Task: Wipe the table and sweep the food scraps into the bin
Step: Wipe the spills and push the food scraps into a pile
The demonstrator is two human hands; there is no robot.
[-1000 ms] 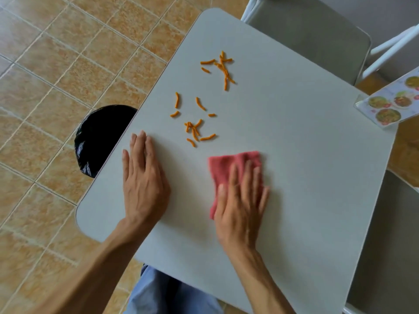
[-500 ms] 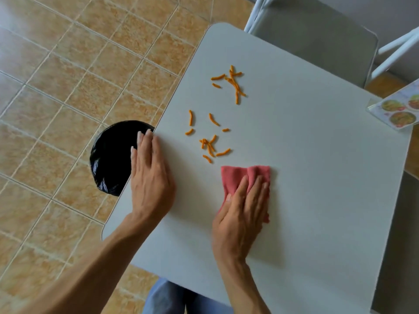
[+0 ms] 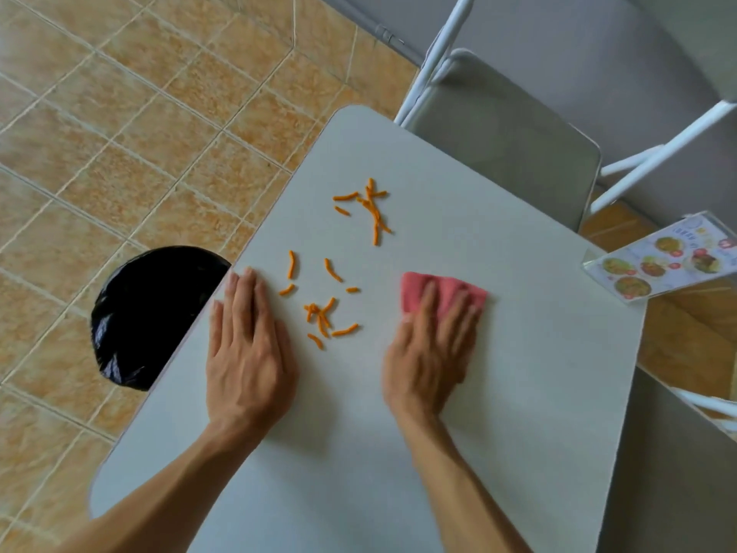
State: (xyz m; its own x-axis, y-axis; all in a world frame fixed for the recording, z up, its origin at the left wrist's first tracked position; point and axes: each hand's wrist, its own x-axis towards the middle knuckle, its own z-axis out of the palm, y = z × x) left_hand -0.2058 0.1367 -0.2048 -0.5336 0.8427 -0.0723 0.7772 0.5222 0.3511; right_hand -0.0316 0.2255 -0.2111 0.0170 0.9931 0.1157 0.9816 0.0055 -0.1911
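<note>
Pink soft cloth point(image 3: 446, 291) lies pressed under the flat right hand point(image 3: 428, 353); left hand point(image 3: 247, 353) rests open-palmed beside thin orange scraps point(image 3: 323, 317) on the smooth grey surface point(image 3: 518, 393).

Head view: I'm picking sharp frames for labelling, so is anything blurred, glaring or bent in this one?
Head view: the right hand and pink cloth are smeared by motion; the left hand and orange scraps stay fairly crisp; the black bin liner shows small glossy highlights; light is soft, shadows under the hands faint; wide-angle distortion bows the table edge and floor tiles.
</note>
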